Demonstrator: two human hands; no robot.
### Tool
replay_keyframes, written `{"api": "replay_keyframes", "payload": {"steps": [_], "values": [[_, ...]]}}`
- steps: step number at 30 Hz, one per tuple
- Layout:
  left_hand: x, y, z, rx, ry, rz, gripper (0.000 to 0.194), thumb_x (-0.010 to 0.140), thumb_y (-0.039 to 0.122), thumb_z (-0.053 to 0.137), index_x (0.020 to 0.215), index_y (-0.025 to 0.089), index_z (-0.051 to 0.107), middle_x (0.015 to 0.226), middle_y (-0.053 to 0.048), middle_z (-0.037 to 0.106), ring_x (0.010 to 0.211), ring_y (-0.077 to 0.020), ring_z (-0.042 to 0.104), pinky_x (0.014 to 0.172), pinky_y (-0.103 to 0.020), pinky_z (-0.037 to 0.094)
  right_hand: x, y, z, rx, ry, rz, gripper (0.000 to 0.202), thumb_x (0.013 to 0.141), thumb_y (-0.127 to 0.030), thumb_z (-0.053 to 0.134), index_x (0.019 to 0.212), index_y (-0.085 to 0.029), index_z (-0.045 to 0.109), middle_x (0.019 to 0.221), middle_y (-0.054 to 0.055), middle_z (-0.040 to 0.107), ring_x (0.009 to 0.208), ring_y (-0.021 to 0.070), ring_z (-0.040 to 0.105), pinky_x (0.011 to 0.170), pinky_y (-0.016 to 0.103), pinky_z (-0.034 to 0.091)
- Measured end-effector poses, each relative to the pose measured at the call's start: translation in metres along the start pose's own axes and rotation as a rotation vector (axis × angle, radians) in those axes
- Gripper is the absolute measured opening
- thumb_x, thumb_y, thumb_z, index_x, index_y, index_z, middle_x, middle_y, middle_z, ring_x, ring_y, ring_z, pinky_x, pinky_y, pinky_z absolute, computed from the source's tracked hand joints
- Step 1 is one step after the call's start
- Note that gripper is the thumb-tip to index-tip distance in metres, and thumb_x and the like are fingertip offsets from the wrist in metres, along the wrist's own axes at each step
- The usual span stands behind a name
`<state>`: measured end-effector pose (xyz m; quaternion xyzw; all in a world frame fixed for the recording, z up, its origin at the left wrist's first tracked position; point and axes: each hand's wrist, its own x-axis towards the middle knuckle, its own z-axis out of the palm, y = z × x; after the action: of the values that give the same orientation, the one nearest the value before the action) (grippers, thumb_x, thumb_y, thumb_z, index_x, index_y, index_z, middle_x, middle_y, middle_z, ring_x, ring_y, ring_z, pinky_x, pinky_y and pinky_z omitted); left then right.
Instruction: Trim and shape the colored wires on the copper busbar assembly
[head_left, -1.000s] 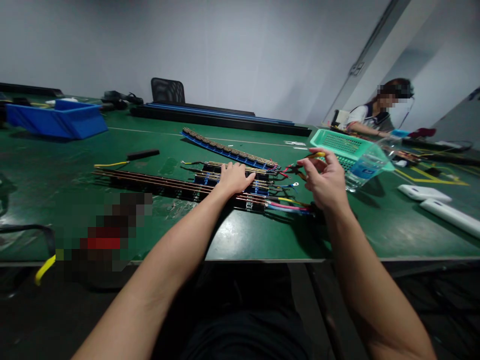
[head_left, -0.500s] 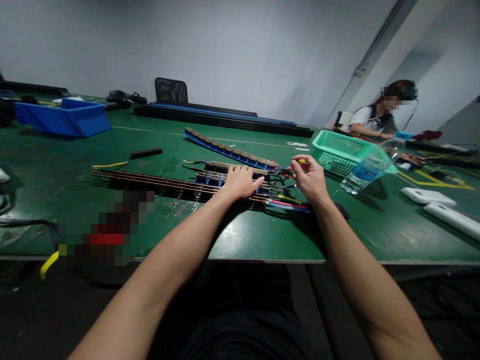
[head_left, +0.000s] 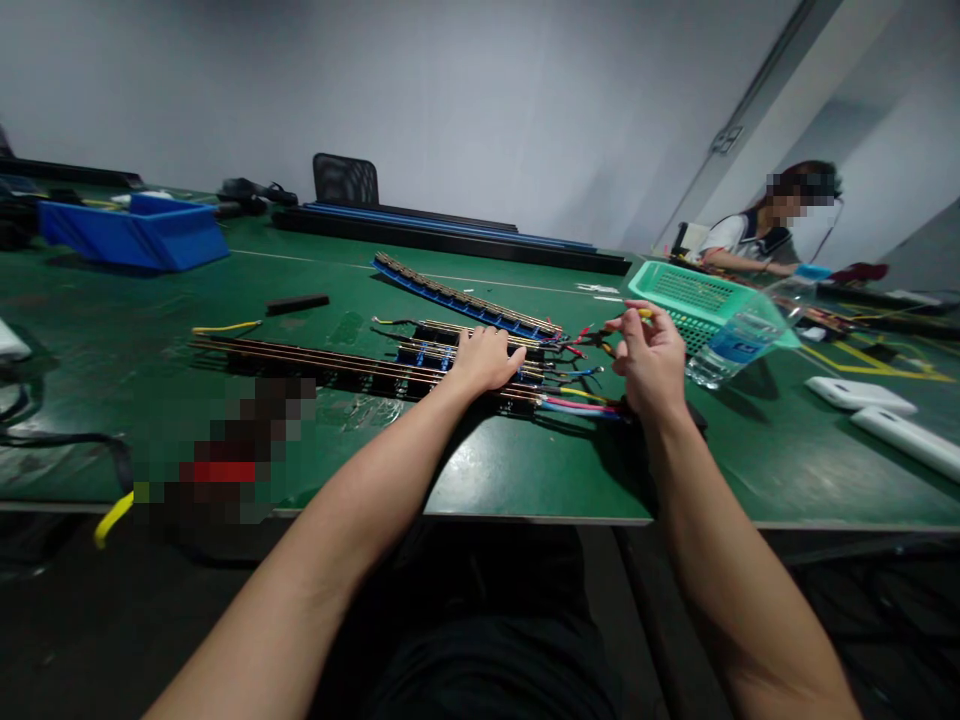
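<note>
My left hand lies with its fingers spread on a short dark strip with blue parts and brass-coloured rods. My right hand is closed in a pinch, raised off the table at the right of the strips. Yellow shows between its fingers, and a dark piece reaches left from it; I cannot make out what it is. Red, blue and black wires stick out below that. A long dark rod strip lies nearest me, with thick pink and blue cables at its right end. Behind lies a curved blue strip.
On the right stand a green basket, a water bottle and two white cases. A blue bin is at the left, and long black bars lie at the back. Another person sits at the far right.
My right hand has moved right, away from the strip ends, still pinched. My left hand stays on the strip. The view has shifted slightly.
</note>
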<state>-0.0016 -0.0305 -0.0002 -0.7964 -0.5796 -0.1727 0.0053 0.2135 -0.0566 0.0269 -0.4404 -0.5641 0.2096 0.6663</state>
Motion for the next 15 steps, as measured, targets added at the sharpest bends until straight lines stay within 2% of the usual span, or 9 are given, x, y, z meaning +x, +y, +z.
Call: {"api": "replay_keyframes", "payload": {"steps": [3,6,11,15], "values": [[0.002,0.0,0.002,0.009,0.022,-0.027,0.054,0.104,0.054,0.04,0.123,0.014,0.07,0.131,-0.016,0.069,0.126,-0.0347,0.058,0.11,-0.049,0.04,-0.025,-0.023,-0.004,0.152,0.092,0.015,0.042,0.081,-0.054,0.077,0.103,-0.025,0.058,0.082,-0.003,0.065,0.038,0.0031,0.035,0.033,0.019,0.026],[0.002,0.0,0.002,0.021,0.037,-0.039,0.053,0.104,0.052,0.04,0.122,0.013,0.07,0.129,-0.017,0.069,0.124,-0.0344,0.059,0.109,-0.048,0.041,-0.07,-0.047,-0.006,0.203,0.123,-0.006,0.035,0.087,-0.05,0.075,0.104,-0.025,0.058,0.082,-0.004,0.063,0.036,0.0024,0.036,0.032,0.02,0.029],[0.002,-0.001,0.0,0.025,0.015,-0.035,0.052,0.104,0.054,0.04,0.12,0.015,0.071,0.129,-0.015,0.07,0.124,-0.0334,0.059,0.107,-0.046,0.043,-0.142,-0.072,-0.016,0.11,0.025,0.044,0.039,0.09,-0.041,0.074,0.124,-0.029,0.06,0.1,0.002,0.065,0.041,0.003,0.041,0.034,0.021,0.033],[0.003,-0.002,0.0,0.017,-0.016,-0.03,0.051,0.104,0.055,0.041,0.12,0.017,0.071,0.131,-0.014,0.069,0.126,-0.0333,0.057,0.108,-0.046,0.042,-0.166,-0.076,-0.024,0.113,-0.01,0.083,0.035,0.093,-0.036,0.071,0.126,-0.03,0.06,0.101,0.003,0.065,0.042,0.0041,0.043,0.035,0.022,0.034]]}}
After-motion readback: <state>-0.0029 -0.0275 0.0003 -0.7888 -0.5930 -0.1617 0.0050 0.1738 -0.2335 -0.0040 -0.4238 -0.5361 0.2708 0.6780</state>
